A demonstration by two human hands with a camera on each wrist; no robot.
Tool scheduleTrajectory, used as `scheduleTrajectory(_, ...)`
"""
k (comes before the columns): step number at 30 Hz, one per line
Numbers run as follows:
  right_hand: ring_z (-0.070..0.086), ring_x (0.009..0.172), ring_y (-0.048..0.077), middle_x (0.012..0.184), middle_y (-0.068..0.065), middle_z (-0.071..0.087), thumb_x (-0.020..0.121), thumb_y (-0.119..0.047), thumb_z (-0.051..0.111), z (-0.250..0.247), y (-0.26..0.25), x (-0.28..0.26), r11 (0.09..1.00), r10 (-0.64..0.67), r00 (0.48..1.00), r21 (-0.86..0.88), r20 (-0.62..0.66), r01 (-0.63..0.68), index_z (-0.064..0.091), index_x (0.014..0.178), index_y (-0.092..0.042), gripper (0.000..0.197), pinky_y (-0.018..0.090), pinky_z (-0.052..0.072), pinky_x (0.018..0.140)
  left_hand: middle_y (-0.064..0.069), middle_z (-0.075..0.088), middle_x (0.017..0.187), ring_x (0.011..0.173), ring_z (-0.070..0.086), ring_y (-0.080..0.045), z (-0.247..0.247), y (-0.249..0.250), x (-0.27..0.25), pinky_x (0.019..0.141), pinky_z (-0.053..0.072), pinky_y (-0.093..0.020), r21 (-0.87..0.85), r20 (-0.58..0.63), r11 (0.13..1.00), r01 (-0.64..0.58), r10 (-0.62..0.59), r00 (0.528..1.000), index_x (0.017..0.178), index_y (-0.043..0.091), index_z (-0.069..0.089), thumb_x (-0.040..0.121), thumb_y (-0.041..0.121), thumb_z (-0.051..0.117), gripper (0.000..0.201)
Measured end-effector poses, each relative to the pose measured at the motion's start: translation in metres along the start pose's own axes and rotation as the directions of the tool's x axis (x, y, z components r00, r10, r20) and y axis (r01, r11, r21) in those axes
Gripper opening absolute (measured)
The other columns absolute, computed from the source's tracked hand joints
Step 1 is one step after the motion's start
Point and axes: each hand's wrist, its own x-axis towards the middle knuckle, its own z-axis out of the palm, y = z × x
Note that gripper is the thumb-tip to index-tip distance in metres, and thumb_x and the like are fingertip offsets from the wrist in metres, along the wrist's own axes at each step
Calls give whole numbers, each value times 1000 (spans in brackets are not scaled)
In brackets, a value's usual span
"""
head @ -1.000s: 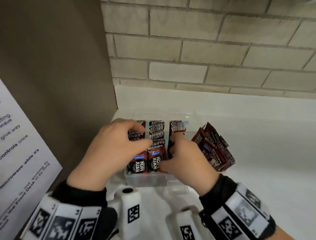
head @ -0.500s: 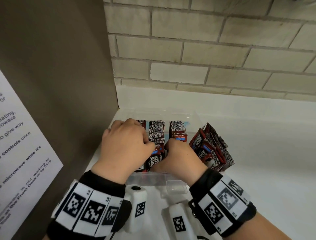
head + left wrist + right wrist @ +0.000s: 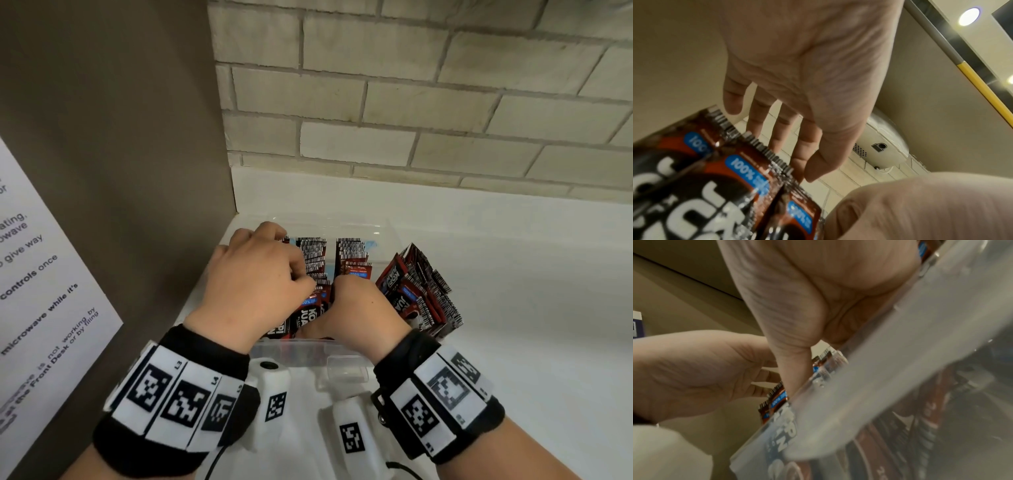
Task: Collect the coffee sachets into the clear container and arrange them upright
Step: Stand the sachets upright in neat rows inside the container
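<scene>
Nearest the viewer, the front wall of the clear container is being leaned over by both wrists, and its rim is being crossed by the right hand, whose thumb is being pushed down just inside that wall, as the right wrist view shows. Whether a sachet is being pinched by this hand cannot be told, since its fingers are being hidden behind its own back and palm. Just to its left, the left hand is being held over the packed rows with its fingers only loosely bent; in the left wrist view its fingertips are being brought against the serrated top edges of the coffee sachets, pressing rather than gripping. This pairing is judged to be serving the tidying step: the front packets are being steadied from one side while the row is being squared from the other, so that they are being kept upright instead of fanning forward. Farther back, more sachets are being shown standing on end in two rows against the rear wall. To the right, just outside the container's side wall, a loose bundle of sachets is being left leaning on the white counter, so collection is judged unfinished. Movement on the left is being limited by the brown side panel, and beyond everything the brick wall is closing off the far side.
</scene>
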Motion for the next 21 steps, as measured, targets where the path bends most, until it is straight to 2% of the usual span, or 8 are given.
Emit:
scheduleTrajectory(7,32,53,8,62,-4,35,69,-35,80,1,0,2,999,-16,1000,-52,4,16,30,63,-18,53,22,21,44,16,42,140,126,37,-16,0,2,1,95,30,-34,-59,70,998,-22,26,997,84,34,69,84,35,59,10)
scheduleTrajectory(14,37,56,8,69,-3,40,72,-30,76,5,-1,4,991,-28,999,-130,-32,24,32,67,-19,46,23,24,46,17,39,142,130,33,-16,2,2,0,96,27,-33,-135,91,991,-19,32,995,87,39,67,83,33,61,9)
scheduleTrajectory(17,38,56,8,68,-3,41,72,-31,76,5,-1,4,994,-22,999,-111,-35,18,33,67,-19,45,22,24,45,19,38,142,132,30,-15,2,1,0,97,23,-33,-124,69,992,-20,29,997,95,41,65,83,35,61,14)
scheduleTrajectory(19,41,56,9,66,-4,42,71,-31,77,5,-1,3,996,-24,999,-84,-35,21,35,66,-19,44,22,24,45,18,38,142,133,28,-15,2,-1,-1,99,22,-35,-93,10,996,-13,14,1000,107,40,61,84,37,58,23)
scheduleTrajectory(21,45,57,11,64,-5,42,71,-32,77,4,0,2,997,-34,999,-65,-39,32,36,64,-20,43,21,25,45,16,38,144,136,24,-15,2,-4,-2,102,19,-37,-31,-67,999,21,-23,997,112,37,59,86,44,50,28)
